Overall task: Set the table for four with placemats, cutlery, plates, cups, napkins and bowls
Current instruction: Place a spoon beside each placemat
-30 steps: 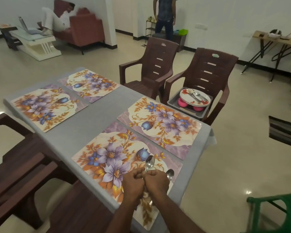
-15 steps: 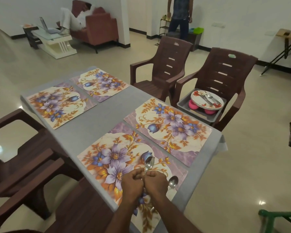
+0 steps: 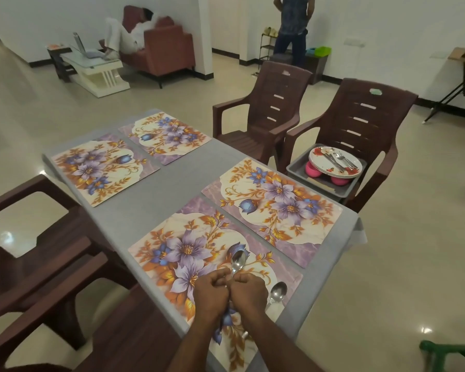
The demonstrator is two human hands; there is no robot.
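Several floral placemats lie on the grey table [image 3: 156,200]. On the nearest placemat [image 3: 193,245], my left hand [image 3: 211,294] and my right hand [image 3: 249,291] are pressed together, both closed around the handle of a metal spoon [image 3: 238,260] whose bowl sticks out past my fingers. A second spoon [image 3: 277,291] lies on the same mat just right of my right hand. A grey tray [image 3: 301,173] on the brown chair holds floral plates [image 3: 325,162] with more cutlery [image 3: 338,161] on top and pink bowls [image 3: 313,169] beneath.
Two brown plastic chairs [image 3: 269,114] stand along the table's far right side. Dark wooden chairs [image 3: 38,264] crowd the left edge. A green chair frame [image 3: 451,353] is at the lower right. One person stands at the back and another reclines on a sofa.
My view has shifted a little to the left, so the table sits further right in frame. Both hands stay together on the spoon over the nearest placemat.
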